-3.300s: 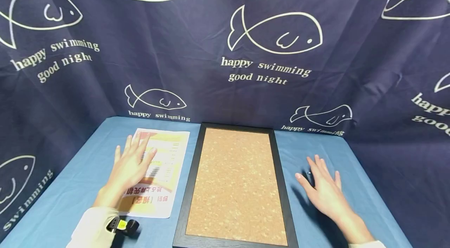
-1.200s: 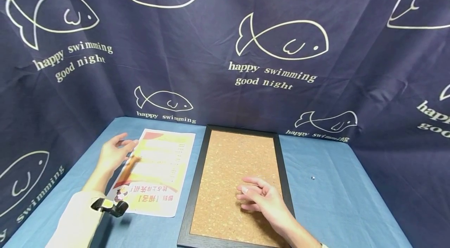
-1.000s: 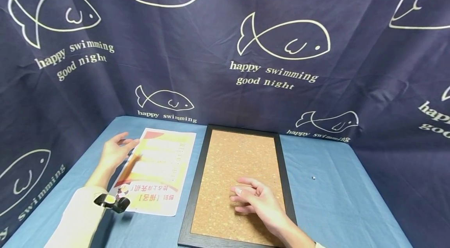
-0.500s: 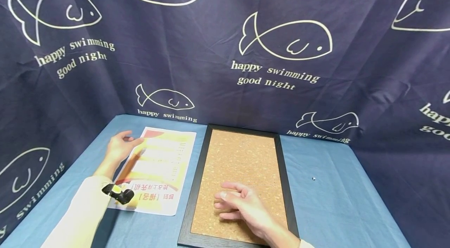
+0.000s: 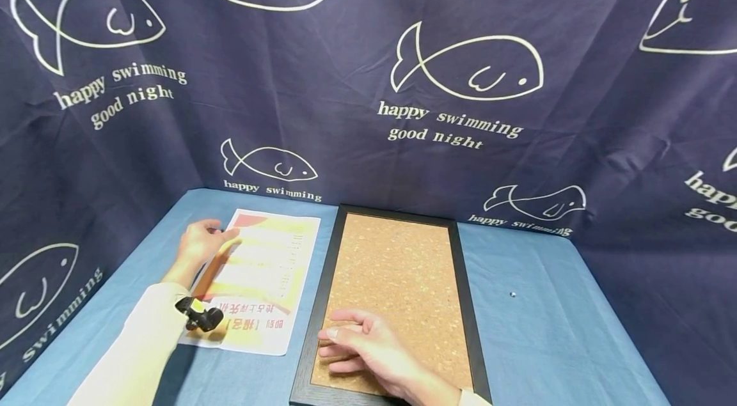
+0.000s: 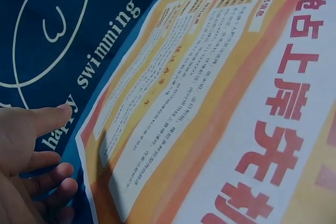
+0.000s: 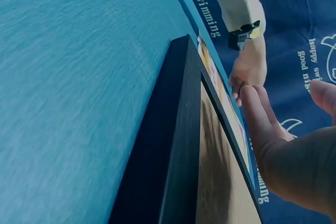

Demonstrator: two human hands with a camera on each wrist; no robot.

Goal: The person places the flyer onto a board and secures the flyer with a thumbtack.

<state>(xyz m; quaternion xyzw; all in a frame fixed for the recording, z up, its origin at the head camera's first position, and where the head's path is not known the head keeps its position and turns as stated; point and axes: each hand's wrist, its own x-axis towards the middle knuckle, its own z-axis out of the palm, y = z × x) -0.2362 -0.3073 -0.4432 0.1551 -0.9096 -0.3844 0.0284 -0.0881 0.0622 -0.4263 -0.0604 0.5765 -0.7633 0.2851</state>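
Note:
A printed poster sheet [image 5: 270,265], yellow, white and red, lies upside down on the table's left side. My left hand [image 5: 198,245] hovers at its upper left edge with the fingers loosely bent. In the left wrist view, that hand's fingertips [image 6: 65,170] are beside the sheet's edge, with nothing held. Right of the sheet is a black-framed cork board [image 5: 397,272]. Over its lower left part floats my right hand [image 5: 371,348], fingers relaxed and apart, reaching toward the left frame. The right wrist view shows its fingers [image 7: 254,111] above the board, holding nothing.
A tiny shiny object [image 5: 513,295] sits on the blue tablecloth [image 5: 553,342] to the right of the board. Dark blue curtain [image 5: 322,105] with fish drawings encloses the table at the back and sides. A small black device [image 5: 201,315] is strapped on the left wrist.
Both hands were spread flat, the left over the sheet, the right near the tiny object. The right has since crossed leftward over the board; the left shifted to the sheet's edge, then slightly right.

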